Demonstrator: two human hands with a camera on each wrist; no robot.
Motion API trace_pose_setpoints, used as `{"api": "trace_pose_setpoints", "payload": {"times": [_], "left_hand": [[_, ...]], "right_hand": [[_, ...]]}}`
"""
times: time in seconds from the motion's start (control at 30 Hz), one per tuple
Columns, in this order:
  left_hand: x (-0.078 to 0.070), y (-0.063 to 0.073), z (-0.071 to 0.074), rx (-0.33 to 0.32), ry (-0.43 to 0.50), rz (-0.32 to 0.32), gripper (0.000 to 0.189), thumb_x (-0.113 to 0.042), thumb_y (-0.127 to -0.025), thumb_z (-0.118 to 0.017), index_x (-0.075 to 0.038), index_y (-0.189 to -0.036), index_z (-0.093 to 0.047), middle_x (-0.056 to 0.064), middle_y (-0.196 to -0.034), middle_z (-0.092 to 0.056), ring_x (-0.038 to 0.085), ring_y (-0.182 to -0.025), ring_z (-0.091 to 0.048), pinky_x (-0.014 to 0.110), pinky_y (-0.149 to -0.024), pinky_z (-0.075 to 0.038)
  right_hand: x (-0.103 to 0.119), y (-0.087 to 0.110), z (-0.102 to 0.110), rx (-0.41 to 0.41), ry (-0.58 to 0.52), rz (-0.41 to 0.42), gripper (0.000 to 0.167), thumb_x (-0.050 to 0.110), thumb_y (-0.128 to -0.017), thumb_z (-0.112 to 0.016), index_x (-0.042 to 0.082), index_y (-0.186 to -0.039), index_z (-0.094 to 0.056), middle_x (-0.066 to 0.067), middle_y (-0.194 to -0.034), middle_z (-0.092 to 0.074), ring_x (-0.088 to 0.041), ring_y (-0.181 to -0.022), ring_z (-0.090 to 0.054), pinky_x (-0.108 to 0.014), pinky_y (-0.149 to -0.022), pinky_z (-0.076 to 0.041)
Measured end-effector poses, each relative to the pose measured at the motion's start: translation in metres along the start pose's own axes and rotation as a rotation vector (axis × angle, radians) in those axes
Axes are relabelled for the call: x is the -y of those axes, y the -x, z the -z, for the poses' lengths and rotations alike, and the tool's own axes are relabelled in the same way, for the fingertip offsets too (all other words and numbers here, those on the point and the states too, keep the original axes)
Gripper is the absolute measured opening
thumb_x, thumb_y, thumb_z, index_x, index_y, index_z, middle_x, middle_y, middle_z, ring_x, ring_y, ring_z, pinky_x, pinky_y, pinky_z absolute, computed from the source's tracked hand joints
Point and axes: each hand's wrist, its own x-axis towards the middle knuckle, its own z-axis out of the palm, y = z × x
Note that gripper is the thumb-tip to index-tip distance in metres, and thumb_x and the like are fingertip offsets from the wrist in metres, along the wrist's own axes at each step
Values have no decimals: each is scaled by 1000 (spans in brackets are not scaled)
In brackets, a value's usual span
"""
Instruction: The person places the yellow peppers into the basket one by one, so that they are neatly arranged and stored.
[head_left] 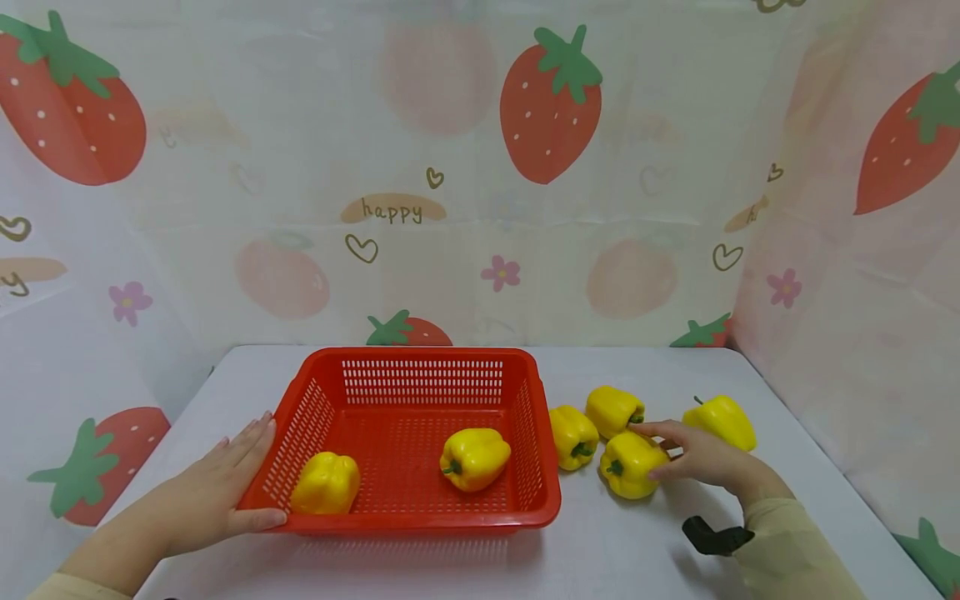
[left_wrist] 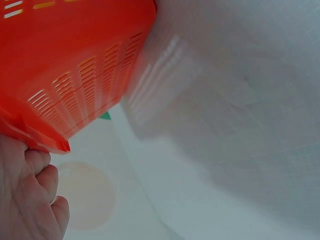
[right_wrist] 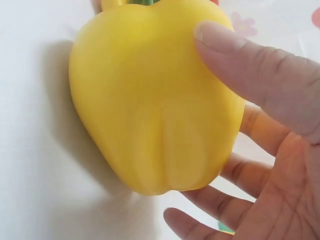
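Note:
A red plastic basket [head_left: 420, 522] stands on the table, with one yellow bell pepper [head_left: 326, 483] at its front left and another yellow bell pepper [head_left: 475, 460] toward its right. My left hand [head_left: 213, 487] rests against the basket's left side, fingers straight along the rim and thumb on the front corner. To the right of the basket, my right hand [head_left: 708, 454] holds a yellow bell pepper [right_wrist: 155, 100] on the table. Its thumb presses one side and its fingers reach round the other, partly hidden by the pepper.
Two more yellow bell peppers, one beside the basket [head_left: 573, 437] and one farther back [head_left: 613, 408], sit close to the held one. Another yellow bell pepper [head_left: 723, 421] lies behind my right hand. A strawberry-print cloth [head_left: 465, 167] hangs behind the white table [head_left: 600, 550].

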Motion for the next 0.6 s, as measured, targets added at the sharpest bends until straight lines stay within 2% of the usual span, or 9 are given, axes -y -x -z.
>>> {"api": "trace_pose_setpoints", "payload": {"times": [0.27,0.6], "left_hand": [[0,0,0,-4,-2,1,112,-72,-68,-56,-2,-146,-13,19,-148,-22,35,-133,-22,61,-102,-22],[1,-1,0,0,4,5,112,-71,-68,-56,-2,-146,-13,19,-148,-22,36,-133,-22,61,-102,-22]], "right_hand": [[-3,-2,-1,18,-3,53,72,30,-72,-77,12,-134,-45,-19,-138,-39,-39,-123,-36,-58,-98,-32],[-3,-2,-2,32,-23,5,74,31,-70,-77,15,-135,-44,-16,-138,-39,-37,-119,-40,-57,-96,-36]]}}
